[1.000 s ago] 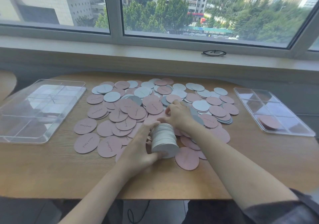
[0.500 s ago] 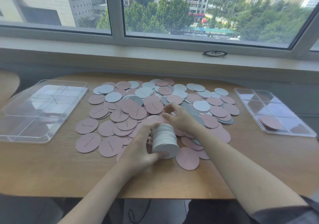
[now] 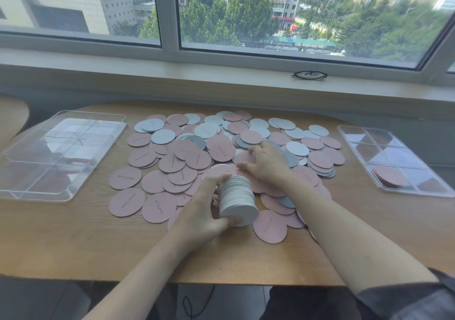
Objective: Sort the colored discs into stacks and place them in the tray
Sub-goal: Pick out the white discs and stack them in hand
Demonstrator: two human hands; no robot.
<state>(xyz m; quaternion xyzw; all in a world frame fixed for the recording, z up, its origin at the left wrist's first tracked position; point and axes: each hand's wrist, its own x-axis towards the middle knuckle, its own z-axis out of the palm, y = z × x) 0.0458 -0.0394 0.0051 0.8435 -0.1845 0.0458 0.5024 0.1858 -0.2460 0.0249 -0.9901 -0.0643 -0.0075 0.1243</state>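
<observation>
Near the front edge of the wooden surface (image 3: 61, 240), the left hand (image 3: 199, 211) still grips the tall stack of pale grey card discs (image 3: 236, 200) while the right hand (image 3: 267, 163), fingers loosely curled, has slid onto the loose pink discs (image 3: 172, 162), its grasp unclear, with both clear compartment trays (image 3: 394, 162) awaiting stacks.

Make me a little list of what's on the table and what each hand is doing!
left hand: grips a stack of white discs, tipped on its side
right hand: reaching into the pile, fingers on a pink disc
loose discs: pink, white and grey, spread over the wooden table
left tray: clear, no discs visible
right tray: clear, holds pink discs in one compartment
windowsill: glasses
</observation>
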